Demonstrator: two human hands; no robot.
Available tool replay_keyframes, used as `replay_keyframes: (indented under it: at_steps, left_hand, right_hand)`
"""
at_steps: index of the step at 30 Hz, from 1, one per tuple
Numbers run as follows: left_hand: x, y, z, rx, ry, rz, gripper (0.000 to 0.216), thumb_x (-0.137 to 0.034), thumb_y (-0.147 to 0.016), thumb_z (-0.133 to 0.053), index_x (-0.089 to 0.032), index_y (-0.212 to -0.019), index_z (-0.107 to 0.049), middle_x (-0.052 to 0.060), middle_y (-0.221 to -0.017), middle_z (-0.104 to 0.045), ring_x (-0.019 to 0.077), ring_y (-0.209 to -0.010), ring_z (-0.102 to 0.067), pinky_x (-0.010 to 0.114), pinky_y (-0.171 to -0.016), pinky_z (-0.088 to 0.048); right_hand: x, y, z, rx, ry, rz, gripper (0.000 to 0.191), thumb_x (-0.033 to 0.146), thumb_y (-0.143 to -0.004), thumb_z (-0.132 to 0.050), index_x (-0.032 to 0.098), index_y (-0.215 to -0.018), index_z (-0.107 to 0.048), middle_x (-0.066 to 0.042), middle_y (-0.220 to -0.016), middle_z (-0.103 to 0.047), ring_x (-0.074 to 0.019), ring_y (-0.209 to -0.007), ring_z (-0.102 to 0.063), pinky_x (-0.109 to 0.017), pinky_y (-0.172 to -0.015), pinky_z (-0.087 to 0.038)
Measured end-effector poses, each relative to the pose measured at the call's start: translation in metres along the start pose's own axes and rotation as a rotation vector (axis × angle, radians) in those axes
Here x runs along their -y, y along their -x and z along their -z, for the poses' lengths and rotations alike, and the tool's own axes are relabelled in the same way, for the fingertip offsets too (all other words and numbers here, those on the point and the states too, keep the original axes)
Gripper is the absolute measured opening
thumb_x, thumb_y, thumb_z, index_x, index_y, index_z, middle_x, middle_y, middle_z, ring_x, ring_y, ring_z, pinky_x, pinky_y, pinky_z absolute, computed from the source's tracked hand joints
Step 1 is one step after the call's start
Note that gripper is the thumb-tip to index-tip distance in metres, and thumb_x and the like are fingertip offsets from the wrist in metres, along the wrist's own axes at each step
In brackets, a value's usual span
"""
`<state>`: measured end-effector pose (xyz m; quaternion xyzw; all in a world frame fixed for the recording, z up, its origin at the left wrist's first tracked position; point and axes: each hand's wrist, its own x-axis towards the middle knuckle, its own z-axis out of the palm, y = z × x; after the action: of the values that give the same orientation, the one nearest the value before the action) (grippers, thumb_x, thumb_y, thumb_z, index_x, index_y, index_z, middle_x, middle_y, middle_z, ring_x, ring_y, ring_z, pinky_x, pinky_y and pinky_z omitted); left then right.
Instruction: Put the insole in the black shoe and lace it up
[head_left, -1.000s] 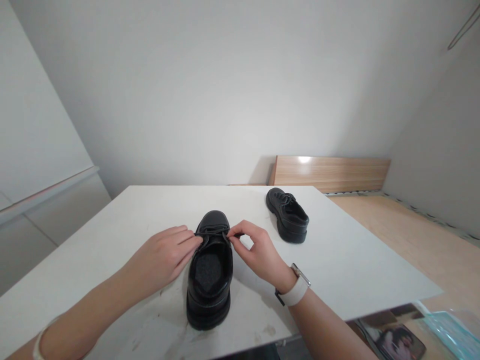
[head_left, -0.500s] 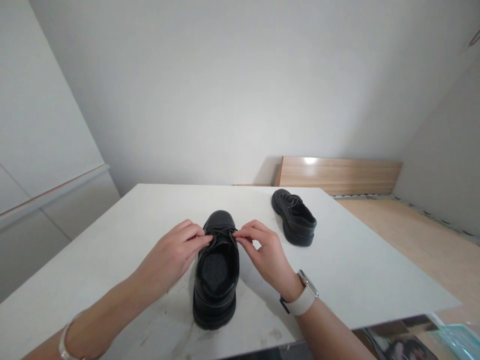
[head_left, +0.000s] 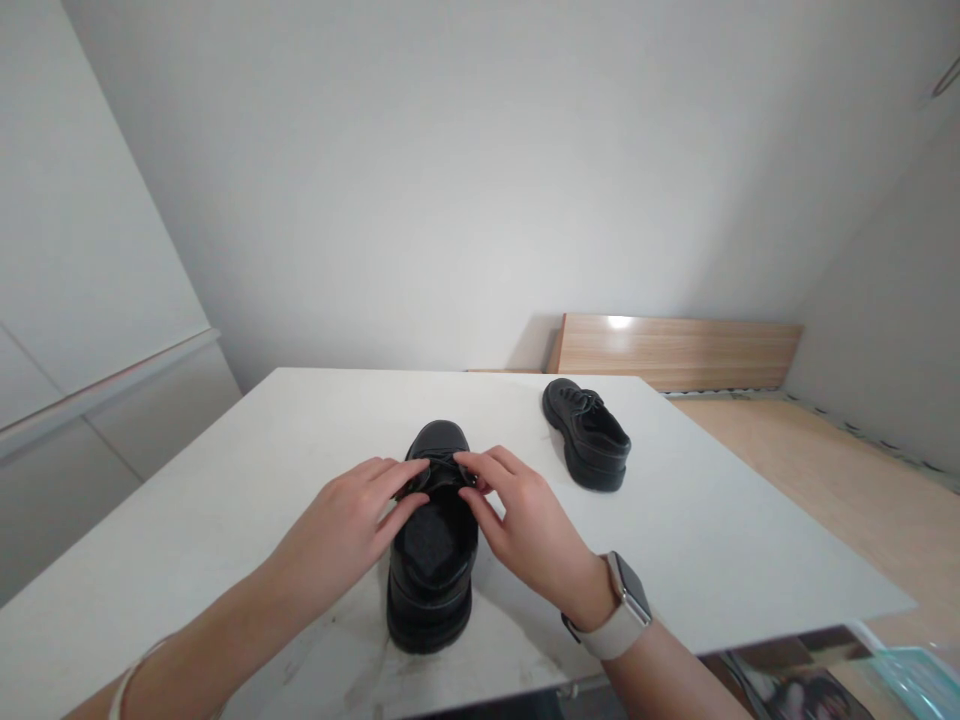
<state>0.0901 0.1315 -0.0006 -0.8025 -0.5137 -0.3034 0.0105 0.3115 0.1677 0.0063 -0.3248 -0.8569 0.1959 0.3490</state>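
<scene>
- A black shoe (head_left: 433, 545) stands on the white table (head_left: 712, 520) directly ahead of the person, its long axis running straight away from them, heel nearest and toe pointing toward the far wall.
- The left hand (head_left: 341, 530) comes in from the left flank and the right hand (head_left: 525, 525) from the right; both meet over the laces (head_left: 442, 470) at the front of the shoe's opening, about equally near.
- Both hands are partly curled, fingertips drawn close together and pinching at the laces. Whether each grips a lace end or only touches it cannot be told at this size.
- A pale watch (head_left: 626, 610) sits on the right wrist.
- A second black shoe (head_left: 589, 432) lies farther back to the right, well apart, with a wooden board (head_left: 675, 350) beyond the table.
</scene>
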Motion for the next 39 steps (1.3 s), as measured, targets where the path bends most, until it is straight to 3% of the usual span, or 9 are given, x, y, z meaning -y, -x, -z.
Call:
replay_keyframes:
  at_steps: [5,13,17,20,23,26,33,36,39]
  left_hand:
    - [0.001,-0.001,0.008,0.044,0.141,0.112,0.034,-0.03,-0.097,-0.047,-0.021,-0.123,-0.066,0.005,-0.105,-0.075,0.0188,-0.086,-0.072,0.03,-0.08,-0.056]
    - [0.001,-0.01,0.007,0.098,0.011,0.085,0.025,-0.02,-0.09,-0.05,-0.019,-0.095,-0.074,0.005,-0.084,-0.071,0.0192,-0.074,-0.067,0.03,-0.069,-0.051]
    - [-0.001,-0.012,0.01,0.046,0.041,0.039,0.027,-0.028,-0.094,-0.05,-0.021,-0.089,-0.075,0.004,-0.089,-0.072,0.0212,-0.081,-0.068,0.033,-0.076,-0.053]
    - [-0.005,-0.018,0.025,-0.131,0.153,0.047,0.029,-0.04,-0.096,-0.053,-0.024,-0.087,-0.075,0.003,-0.095,-0.074,0.0211,-0.087,-0.068,0.033,-0.081,-0.052]
    - [-0.006,-0.029,0.044,-0.34,0.259,0.201,0.027,-0.051,-0.089,-0.064,-0.027,-0.088,-0.075,0.0,-0.092,-0.075,0.0211,-0.086,-0.068,0.031,-0.081,-0.052]
    - [-0.004,-0.039,0.052,-0.362,0.379,0.276,0.027,-0.053,-0.085,-0.069,-0.027,-0.086,-0.075,0.0,-0.087,-0.075,0.0206,-0.083,-0.067,0.03,-0.079,-0.052]
    - [-0.009,-0.044,0.032,-0.316,0.505,0.049,0.02,-0.044,-0.083,-0.076,-0.024,-0.081,-0.076,0.004,-0.105,-0.062,0.0196,-0.101,-0.06,0.031,-0.087,-0.048]
    - [-0.012,-0.046,0.026,-0.321,0.523,0.06,0.019,-0.043,-0.083,-0.075,-0.024,-0.083,-0.077,0.005,-0.11,-0.058,0.021,-0.106,-0.057,0.032,-0.087,-0.048]
    - [-0.012,-0.05,0.022,-0.373,0.567,0.119,0.021,-0.043,-0.083,-0.074,-0.022,-0.082,-0.076,0.005,-0.104,-0.059,0.0203,-0.102,-0.058,0.032,-0.086,-0.05]
  right_hand:
    - [0.005,-0.003,0.0,0.047,0.133,-0.017,0.034,0.003,-0.091,-0.048,0.015,-0.118,-0.064,-0.009,-0.102,-0.059,-0.0203,-0.087,-0.059,-0.035,-0.081,-0.052]
    - [0.012,-0.007,-0.01,0.051,0.464,-0.025,0.02,0.002,-0.089,-0.049,0.015,-0.093,-0.064,-0.008,-0.092,-0.058,-0.0195,-0.075,-0.056,-0.032,-0.064,-0.045]
    - [0.015,-0.01,-0.01,0.049,0.482,-0.028,0.017,0.005,-0.093,-0.051,0.016,-0.088,-0.063,-0.008,-0.09,-0.059,-0.0193,-0.074,-0.057,-0.032,-0.063,-0.044]
    - [0.021,-0.02,-0.002,-0.05,0.294,0.013,0.016,0.006,-0.094,-0.055,0.017,-0.087,-0.065,-0.007,-0.092,-0.063,-0.0198,-0.081,-0.059,-0.032,-0.068,-0.046]
    - [0.027,-0.036,0.009,-0.261,-0.076,0.044,0.011,0.012,-0.095,-0.057,0.019,-0.091,-0.065,-0.003,-0.09,-0.066,-0.0162,-0.081,-0.062,-0.029,-0.073,-0.049]
    - [0.028,-0.049,0.011,-0.361,-0.397,-0.008,0.006,0.017,-0.093,-0.059,0.018,-0.089,-0.063,-0.001,-0.082,-0.066,-0.0125,-0.069,-0.062,-0.025,-0.066,-0.051]
    - [0.024,-0.056,-0.008,-0.102,-0.751,-0.101,0.008,0.024,-0.086,-0.065,0.017,-0.089,-0.066,0.001,-0.074,-0.063,-0.0094,-0.059,-0.058,-0.021,-0.057,-0.048]
    - [0.02,-0.057,-0.007,0.045,-0.852,-0.08,0.02,0.036,-0.085,-0.069,0.016,-0.088,-0.066,0.001,-0.074,-0.063,-0.0092,-0.058,-0.057,-0.022,-0.058,-0.05]
    - [0.015,-0.057,-0.003,0.091,-0.945,-0.104,0.036,0.05,-0.081,-0.074,0.016,-0.087,-0.065,0.002,-0.072,-0.062,-0.009,-0.057,-0.056,-0.023,-0.059,-0.05]
